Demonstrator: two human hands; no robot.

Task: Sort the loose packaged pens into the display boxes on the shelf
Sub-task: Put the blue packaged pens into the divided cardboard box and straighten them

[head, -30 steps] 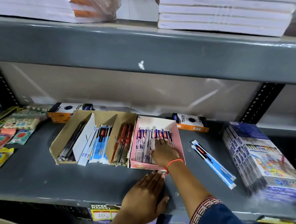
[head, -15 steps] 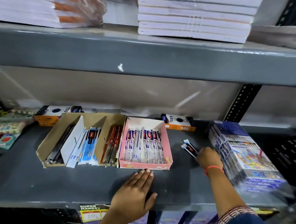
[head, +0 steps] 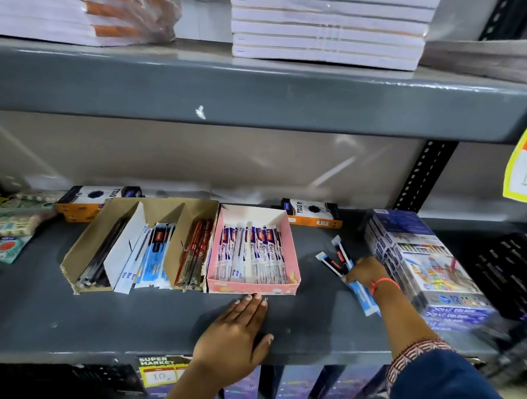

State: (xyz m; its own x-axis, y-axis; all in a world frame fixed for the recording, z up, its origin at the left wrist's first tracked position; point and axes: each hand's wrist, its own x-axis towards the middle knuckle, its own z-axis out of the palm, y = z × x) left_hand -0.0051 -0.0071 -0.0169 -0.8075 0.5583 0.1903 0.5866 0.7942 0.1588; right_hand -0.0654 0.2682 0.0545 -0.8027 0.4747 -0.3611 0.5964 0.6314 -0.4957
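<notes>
Pink box: the shallow pink cardboard display box [head: 252,286] on the grey metal shelf [head: 94,321] already holds a row of white-and-blue packaged pens [head: 252,254] lying side by side.
Brown box: the partitioned brown cardboard display box [head: 142,241] beside it, touching its left wall, has dark pens, blue-and-white packs and red packs in three separate sections.
Loose pens: a few blue, black and white packaged pens [head: 335,262] lie on the shelf to the right of the pink box, just beside a stack of purple crayon cartons [head: 421,264].
Right hand: the right hand [head: 365,272] is on these loose pens, fingers curled over them; whether they are lifted I cannot tell.
Left hand: the left hand [head: 232,333] lies flat, fingers together, tips touching the pink box's front.
Progress: mostly sorted; this last handful appears to be what is left.
</notes>
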